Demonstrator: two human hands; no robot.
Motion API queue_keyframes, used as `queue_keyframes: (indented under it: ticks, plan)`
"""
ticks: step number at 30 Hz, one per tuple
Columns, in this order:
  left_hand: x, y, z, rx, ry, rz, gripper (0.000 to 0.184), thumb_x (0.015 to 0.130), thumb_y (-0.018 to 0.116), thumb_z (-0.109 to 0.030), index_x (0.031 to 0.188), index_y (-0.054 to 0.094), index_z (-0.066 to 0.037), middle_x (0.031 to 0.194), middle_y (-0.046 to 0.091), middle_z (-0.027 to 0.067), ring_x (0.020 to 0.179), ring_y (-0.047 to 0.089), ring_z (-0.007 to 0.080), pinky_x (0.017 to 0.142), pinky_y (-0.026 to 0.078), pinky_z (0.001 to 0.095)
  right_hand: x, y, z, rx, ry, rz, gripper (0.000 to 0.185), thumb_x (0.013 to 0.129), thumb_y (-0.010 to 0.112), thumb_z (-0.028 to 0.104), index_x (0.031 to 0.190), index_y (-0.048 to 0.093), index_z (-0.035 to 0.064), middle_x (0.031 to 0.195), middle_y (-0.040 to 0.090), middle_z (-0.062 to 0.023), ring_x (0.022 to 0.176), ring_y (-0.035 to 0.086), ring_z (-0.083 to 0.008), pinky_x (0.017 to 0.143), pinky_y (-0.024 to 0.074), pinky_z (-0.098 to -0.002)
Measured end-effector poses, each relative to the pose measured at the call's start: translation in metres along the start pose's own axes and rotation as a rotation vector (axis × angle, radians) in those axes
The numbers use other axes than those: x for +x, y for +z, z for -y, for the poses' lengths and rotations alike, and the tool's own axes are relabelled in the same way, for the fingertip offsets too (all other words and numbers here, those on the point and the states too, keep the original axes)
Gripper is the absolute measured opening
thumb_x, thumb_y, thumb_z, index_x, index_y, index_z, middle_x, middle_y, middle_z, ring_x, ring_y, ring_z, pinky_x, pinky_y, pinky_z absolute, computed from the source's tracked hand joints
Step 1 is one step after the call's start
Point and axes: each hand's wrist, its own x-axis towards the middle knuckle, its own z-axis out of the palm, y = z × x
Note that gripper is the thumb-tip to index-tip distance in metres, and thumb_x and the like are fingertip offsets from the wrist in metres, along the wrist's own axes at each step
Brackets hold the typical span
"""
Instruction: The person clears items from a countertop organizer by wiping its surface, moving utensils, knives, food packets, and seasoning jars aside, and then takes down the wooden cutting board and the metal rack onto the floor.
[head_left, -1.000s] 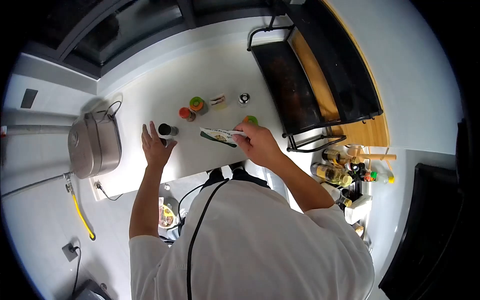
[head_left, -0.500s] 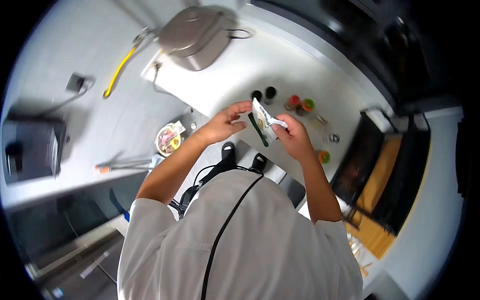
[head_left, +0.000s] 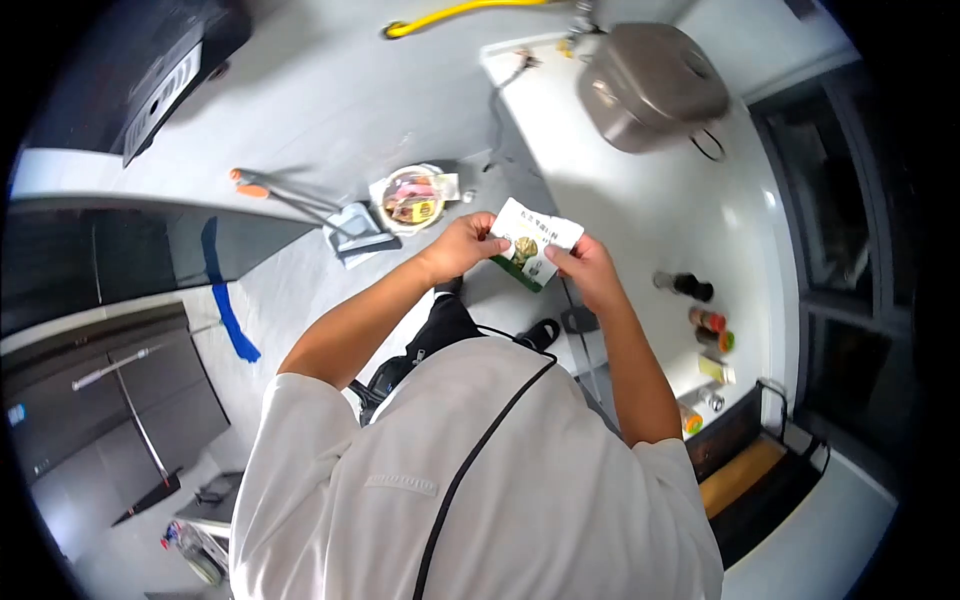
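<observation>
Between my two hands is a white and green printed packet [head_left: 530, 225] with a picture of food on its face. My left hand [head_left: 462, 246] pinches its left edge, thumb on the front. On the right edge, my right hand [head_left: 592, 272] grips it with the thumb across the front. The packet is tilted, and its top edge looks uneven. Whether it is open or holds anything I cannot tell. Below and to the left, on the floor, stands a trash bin [head_left: 384, 212] with wrappers inside.
A rice cooker [head_left: 650, 90] stands on the white counter [head_left: 620, 200] at upper right. Several spice jars [head_left: 708, 320] line the counter's right side near a black rack [head_left: 760, 490]. A dustpan [head_left: 360, 232] with an orange-tipped handle lies beside the bin.
My left hand, which was apart with fingers spread, now holds the packet's left edge. The packet now faces me more flatly. My view has turned toward the bin and floor on the left.
</observation>
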Motion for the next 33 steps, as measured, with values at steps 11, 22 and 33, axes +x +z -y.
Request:
queue_keyframes:
  ticks: [11, 22, 33]
  plan:
    - [-0.098, -0.208, 0.053, 0.406, -0.263, -0.446, 0.046, 0.1, 0.07, -0.027, 0.133, 0.064, 0.003, 0.124, 0.073, 0.0206, 0.113, 0.071, 0.0283, 0.101, 0.054, 0.0383, 0.245, 0.173, -0.151, -0.353, 0.056, -0.071, 0.032, 0.09, 0.076, 0.02, 0.114, 0.074, -0.0012, 0.093, 0.076, -0.0087, 0.076, 0.07, -0.0173, 0.069, 0.0551, -0.035]
    - [-0.094, -0.259, 0.091, 0.243, -0.339, -0.592, 0.044, 0.102, 0.069, -0.024, 0.134, 0.064, 0.005, 0.121, 0.074, 0.0175, 0.106, 0.07, 0.0216, 0.094, 0.056, 0.0336, 0.337, 0.179, -0.227, -0.769, -0.034, -0.129, 0.042, 0.088, 0.08, 0.023, 0.123, 0.068, 0.0021, 0.099, 0.075, -0.0126, 0.092, 0.073, -0.0243, 0.082, 0.0573, -0.0384]
    - [0.028, -0.147, -0.006, 0.545, -0.013, 0.056, 0.042, 0.099, 0.071, -0.027, 0.128, 0.067, 0.002, 0.112, 0.076, 0.0141, 0.102, 0.071, 0.0215, 0.093, 0.055, 0.0343, 0.033, 0.069, -0.114, -0.528, 0.046, -0.388, 0.039, 0.096, 0.073, 0.025, 0.128, 0.066, 0.0029, 0.111, 0.074, -0.0168, 0.106, 0.072, -0.0301, 0.093, 0.0564, -0.0421]
